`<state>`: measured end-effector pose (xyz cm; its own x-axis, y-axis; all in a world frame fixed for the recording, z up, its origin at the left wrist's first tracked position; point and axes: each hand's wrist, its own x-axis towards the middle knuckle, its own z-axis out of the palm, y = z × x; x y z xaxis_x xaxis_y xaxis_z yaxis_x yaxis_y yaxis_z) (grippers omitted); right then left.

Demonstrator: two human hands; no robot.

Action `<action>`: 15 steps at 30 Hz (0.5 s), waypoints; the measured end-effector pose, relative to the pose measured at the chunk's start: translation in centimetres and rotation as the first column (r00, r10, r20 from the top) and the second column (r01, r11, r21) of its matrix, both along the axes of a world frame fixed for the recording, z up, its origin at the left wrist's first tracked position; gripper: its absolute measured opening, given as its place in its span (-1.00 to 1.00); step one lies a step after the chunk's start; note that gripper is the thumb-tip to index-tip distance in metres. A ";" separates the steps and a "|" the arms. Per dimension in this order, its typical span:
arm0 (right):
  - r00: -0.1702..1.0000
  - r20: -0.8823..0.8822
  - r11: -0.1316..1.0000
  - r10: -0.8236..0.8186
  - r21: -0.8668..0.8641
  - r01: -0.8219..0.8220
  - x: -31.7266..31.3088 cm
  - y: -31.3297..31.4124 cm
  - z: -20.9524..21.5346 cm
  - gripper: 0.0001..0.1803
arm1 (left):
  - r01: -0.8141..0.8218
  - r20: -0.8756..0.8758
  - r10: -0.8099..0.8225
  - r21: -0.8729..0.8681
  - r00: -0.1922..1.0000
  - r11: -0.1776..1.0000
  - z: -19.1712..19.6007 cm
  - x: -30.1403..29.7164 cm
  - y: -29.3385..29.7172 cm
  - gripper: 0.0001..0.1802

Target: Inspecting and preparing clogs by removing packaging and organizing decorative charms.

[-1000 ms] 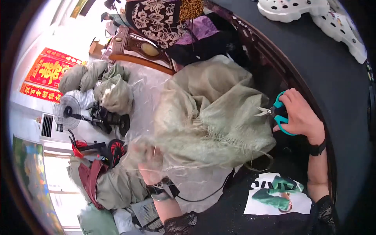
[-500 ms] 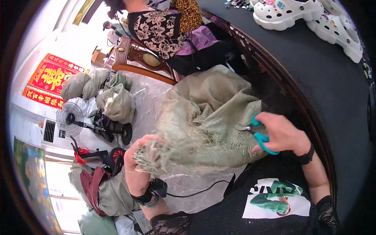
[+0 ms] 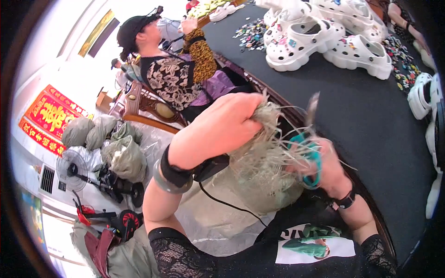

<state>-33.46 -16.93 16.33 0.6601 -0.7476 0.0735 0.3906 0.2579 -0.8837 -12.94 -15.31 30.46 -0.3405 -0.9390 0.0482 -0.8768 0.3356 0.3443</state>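
My left hand (image 3: 218,129) is raised in front of me, its fingers closed round the frayed mouth of a pale green woven sack. Loose strands (image 3: 262,153) stick out from this bunched edge in all directions. Below it the sack (image 3: 206,204) droops toward my lap and the floor. Close by on the right, my right hand (image 3: 333,169) grips scissors (image 3: 317,160) by their teal handles, with the blades pointing up. Some strands cross in front of the scissors and fingers. Whether the blades are parted is hard to make out.
On my right runs a dark table (image 3: 301,95) bearing white clogs (image 3: 296,44) and piles of small colourful charms (image 3: 252,34). A person (image 3: 178,69) in a black cap sits ahead by a carved wooden chair (image 3: 134,99). Stuffed sacks (image 3: 123,157) and a fan (image 3: 72,169) stand at left.
My left hand has lifted the sack's frayed edge up and right, close to the scissors. The scissors have turned blades up. The view has tilted up, showing more of the table.
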 end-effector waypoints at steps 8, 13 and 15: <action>0.898 0.145 0.903 -0.414 -0.056 0.426 -5.6 -2.7 0.5 -0.70 | 0.229 -0.126 -0.192 0.569 0.973 0.790 -2.2 -6.0 -5.2 -0.59; 0.839 0.266 0.861 -0.474 -0.057 0.505 -6.0 -3.2 1.0 -0.71 | 0.309 -0.183 -0.263 0.737 0.947 0.601 -5.4 -7.8 -6.7 -0.72; 0.799 0.249 0.808 -0.547 -0.093 0.582 -6.2 -3.2 1.5 -0.73 | 0.309 -0.315 -0.116 0.676 0.942 0.669 -5.0 -8.5 -7.3 -0.77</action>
